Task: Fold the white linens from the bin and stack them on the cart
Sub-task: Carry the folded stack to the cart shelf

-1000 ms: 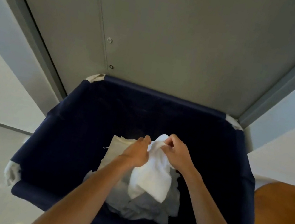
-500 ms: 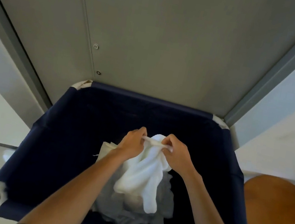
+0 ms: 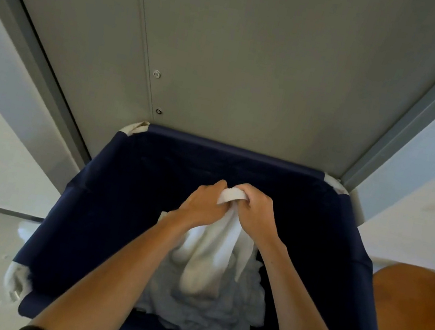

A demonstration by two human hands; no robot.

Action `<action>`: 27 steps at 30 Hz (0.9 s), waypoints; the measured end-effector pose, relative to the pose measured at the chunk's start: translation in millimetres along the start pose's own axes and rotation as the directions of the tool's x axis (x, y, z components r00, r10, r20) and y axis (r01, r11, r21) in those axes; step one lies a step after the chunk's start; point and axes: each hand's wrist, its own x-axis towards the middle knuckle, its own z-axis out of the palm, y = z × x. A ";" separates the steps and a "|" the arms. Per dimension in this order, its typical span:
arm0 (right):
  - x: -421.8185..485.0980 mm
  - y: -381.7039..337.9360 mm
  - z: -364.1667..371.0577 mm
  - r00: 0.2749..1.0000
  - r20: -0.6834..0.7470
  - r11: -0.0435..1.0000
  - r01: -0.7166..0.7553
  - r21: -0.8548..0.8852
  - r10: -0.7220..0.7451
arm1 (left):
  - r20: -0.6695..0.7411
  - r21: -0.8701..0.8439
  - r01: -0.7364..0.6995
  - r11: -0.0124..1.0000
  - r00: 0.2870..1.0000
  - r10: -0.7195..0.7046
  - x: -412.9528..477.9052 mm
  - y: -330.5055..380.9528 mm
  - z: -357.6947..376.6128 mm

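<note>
Fingers of left hand, right hand tight round linen

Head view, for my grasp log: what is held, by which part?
A white towel, gripped at its top edge by left hand and right hand.

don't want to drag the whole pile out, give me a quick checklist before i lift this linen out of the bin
1. Left hand grips the linen by its top edge: ok.
2. Right hand grips the same edge: ok.
3. Linen free of the pile in the bin: cannot tell, its lower end overlaps the pile.
4. Top edge spread for folding: not ok, hands close together, edge bunched.
5. Cart ready: cannot tell, none plainly in view.
</note>
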 end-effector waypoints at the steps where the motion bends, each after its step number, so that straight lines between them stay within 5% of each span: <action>1: 1.9 0.3 -0.5 0.999 -0.010 0.999 0.037 -0.034 -0.038 | -0.050 -0.023 -0.002 1.000 0.999 0.001 1.6 -1.4 -0.9; 5: 7.7 4.0 -3.4 0.999 -0.010 0.992 0.030 -0.124 -0.031 | -0.183 -0.058 -0.080 0.995 0.981 0.068 4.7 9.3 -9.9; 8: 7.9 -5.8 -7.2 0.996 -0.089 1.000 -0.020 -0.016 0.018 | -0.228 0.017 -0.101 0.995 0.968 0.103 10.2 15.4 -16.6; 13: 6.5 -28.1 -20.5 0.978 -0.207 0.995 -0.003 0.095 0.023 | -0.231 0.225 0.040 0.973 0.973 0.013 15.5 -3.3 -15.3; 18: 3.6 -22.1 -35.5 0.944 -0.312 0.986 -0.057 0.156 0.104 | -0.284 0.131 0.151 0.980 0.953 -0.109 10.8 -30.4 -14.9; 27: -5.4 14.2 -3.9 0.983 -0.121 0.987 -0.148 -0.057 0.140 | -0.306 -0.026 -0.045 0.999 0.952 0.035 16.8 15.4 -23.9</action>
